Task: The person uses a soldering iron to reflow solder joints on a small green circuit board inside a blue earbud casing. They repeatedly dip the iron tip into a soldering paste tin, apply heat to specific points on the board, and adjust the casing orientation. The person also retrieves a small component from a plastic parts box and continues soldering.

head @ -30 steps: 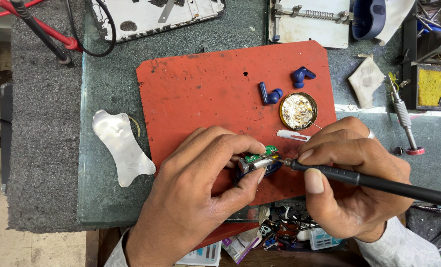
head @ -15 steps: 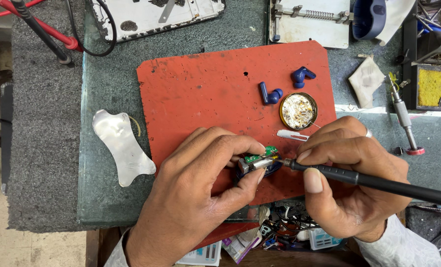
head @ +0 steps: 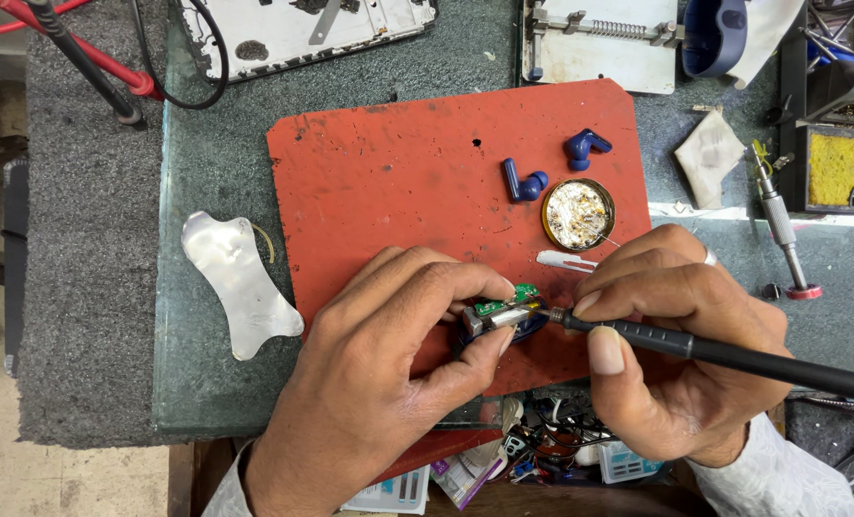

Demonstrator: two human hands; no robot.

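My left hand point(head: 388, 364) pinches a small green circuit board point(head: 505, 300) with a silver part against a dark blue case on the red mat point(head: 398, 172). My right hand point(head: 676, 335) grips a black soldering iron point(head: 714, 349) like a pen, its tip touching the board's right end. Two blue earbuds point(head: 525, 182) point(head: 585, 146) lie on the mat above, beside a round tin point(head: 578, 213) of shiny residue. A small white plastic piece point(head: 565, 259) rests just above my right fingers.
A white curved plastic tool point(head: 238, 282) lies left of the mat on the glass top. A screwdriver point(head: 781, 230), yellow sponge point(head: 841, 168) and crumpled cloth point(head: 709, 153) sit at the right. A metal plate, red probe leads and a clamp line the far edge; clutter fills the front edge.
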